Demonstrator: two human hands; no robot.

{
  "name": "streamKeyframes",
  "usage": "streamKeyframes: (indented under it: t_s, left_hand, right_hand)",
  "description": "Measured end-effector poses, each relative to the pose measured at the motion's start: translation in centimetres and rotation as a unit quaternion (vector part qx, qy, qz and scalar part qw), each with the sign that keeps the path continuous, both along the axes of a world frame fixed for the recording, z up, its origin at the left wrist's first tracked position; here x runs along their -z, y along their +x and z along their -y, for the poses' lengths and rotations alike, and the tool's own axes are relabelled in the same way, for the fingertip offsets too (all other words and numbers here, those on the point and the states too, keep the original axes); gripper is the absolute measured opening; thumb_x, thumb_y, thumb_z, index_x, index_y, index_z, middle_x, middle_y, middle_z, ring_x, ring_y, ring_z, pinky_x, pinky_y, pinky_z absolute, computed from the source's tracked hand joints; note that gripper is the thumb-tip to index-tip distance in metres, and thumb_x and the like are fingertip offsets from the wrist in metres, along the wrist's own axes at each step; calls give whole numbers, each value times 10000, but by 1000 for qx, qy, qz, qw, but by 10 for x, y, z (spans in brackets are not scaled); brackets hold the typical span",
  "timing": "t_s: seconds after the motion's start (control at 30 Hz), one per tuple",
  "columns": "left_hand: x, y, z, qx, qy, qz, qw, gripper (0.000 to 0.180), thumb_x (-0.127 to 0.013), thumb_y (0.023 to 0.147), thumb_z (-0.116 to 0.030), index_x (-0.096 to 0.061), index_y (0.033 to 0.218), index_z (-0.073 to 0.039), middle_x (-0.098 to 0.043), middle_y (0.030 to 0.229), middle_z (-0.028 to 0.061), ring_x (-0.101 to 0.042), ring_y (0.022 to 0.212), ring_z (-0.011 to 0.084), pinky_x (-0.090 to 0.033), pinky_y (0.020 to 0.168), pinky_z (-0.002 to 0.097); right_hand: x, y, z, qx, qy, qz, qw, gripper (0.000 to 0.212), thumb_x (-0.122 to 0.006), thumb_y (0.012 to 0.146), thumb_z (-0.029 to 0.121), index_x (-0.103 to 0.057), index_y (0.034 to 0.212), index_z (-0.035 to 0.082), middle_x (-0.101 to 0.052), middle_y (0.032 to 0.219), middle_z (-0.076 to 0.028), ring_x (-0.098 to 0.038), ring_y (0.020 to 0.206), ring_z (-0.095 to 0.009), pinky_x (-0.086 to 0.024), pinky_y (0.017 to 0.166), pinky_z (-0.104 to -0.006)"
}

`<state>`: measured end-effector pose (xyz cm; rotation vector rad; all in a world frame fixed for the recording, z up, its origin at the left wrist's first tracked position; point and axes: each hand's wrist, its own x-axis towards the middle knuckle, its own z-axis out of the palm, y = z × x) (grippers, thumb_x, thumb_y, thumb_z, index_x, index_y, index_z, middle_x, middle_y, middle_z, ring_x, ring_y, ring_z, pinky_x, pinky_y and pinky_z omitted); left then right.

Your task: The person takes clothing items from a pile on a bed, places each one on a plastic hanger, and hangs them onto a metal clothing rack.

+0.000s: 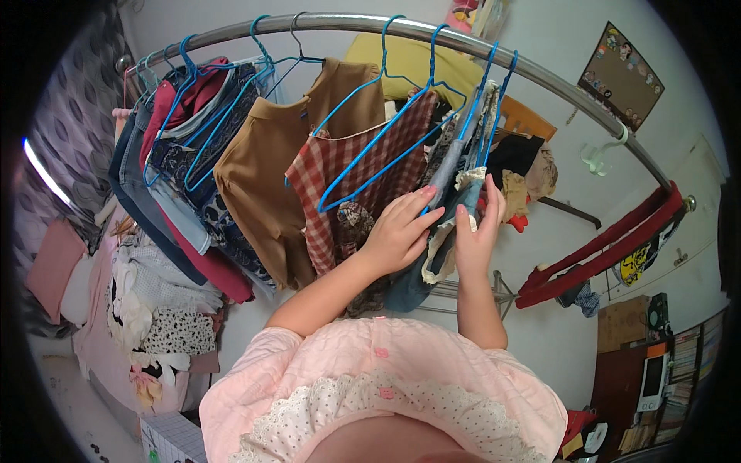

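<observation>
My left hand [400, 233] lies with its fingers stretched toward the right, its fingertips against the hanging clothes. My right hand [480, 235] points upward, thumb and fingers apart, beside a blue garment with cream lace trim [437, 258]. That garment hangs between my two hands on a blue hanger [488, 116]. Just left of it, a blue hanger [374, 150] shows in front of a red-and-white checked garment [320, 166]. Part of a dark patterned garment [355, 220] shows by my left wrist. Neither hand visibly grips anything.
A curved metal rail [340, 23] carries several hangers. Brown tops [258, 158], jeans [123, 170] and a dark red garment [170, 100] hang at left. A pale green hook [598, 158] and a red strip of cloth [602, 251] are at right. Clothes lie piled [174, 332] at lower left.
</observation>
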<state>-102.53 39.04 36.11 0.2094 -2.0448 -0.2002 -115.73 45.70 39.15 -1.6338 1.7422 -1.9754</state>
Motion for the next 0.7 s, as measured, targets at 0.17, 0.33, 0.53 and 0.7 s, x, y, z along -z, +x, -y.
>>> streamKeyframes:
  t_s: [0.17, 0.33, 0.53, 0.7]
  left_hand:
    - [7, 1, -7, -21, 20, 11, 1000, 488, -569, 674, -11, -488, 1150, -79, -349, 1308, 200, -421, 1132, 357, -348, 929, 446]
    - [17, 17, -15, -53, 18, 1, 998, 550, -593, 671, -52, -449, 1198, -113, -349, 1306, 202, -428, 1126, 362, -352, 925, 455]
    - [27, 77, -39, -151, 46, 63, 986, 563, -597, 652, -61, -468, 1196, -124, -369, 1297, 174, -373, 1193, 337, -341, 940, 446]
    - [51, 157, -74, -289, 72, 57, 953, 555, -573, 639, -41, -488, 1182, -120, -356, 1307, 181, -374, 1191, 339, -330, 948, 455]
  right_hand:
    - [15, 9, 3, -16, -42, -108, 993, 574, -498, 804, 57, -252, 1317, -17, -237, 1347, -210, -260, 1244, -336, -204, 1022, -399]
    - [44, 23, 5, -72, -69, -139, 985, 609, -513, 808, 88, -213, 1327, -14, -143, 1386, -261, -198, 1272, -387, -187, 1018, -444]
    - [94, 52, 2, -125, -113, -183, 969, 598, -526, 800, 143, -251, 1310, -7, -120, 1367, -307, -159, 1265, -438, -166, 1002, -512]
    - [115, 96, 5, -232, -58, -203, 949, 600, -512, 807, 168, -246, 1318, -3, -123, 1386, -270, -128, 1276, -430, -128, 1011, -519]
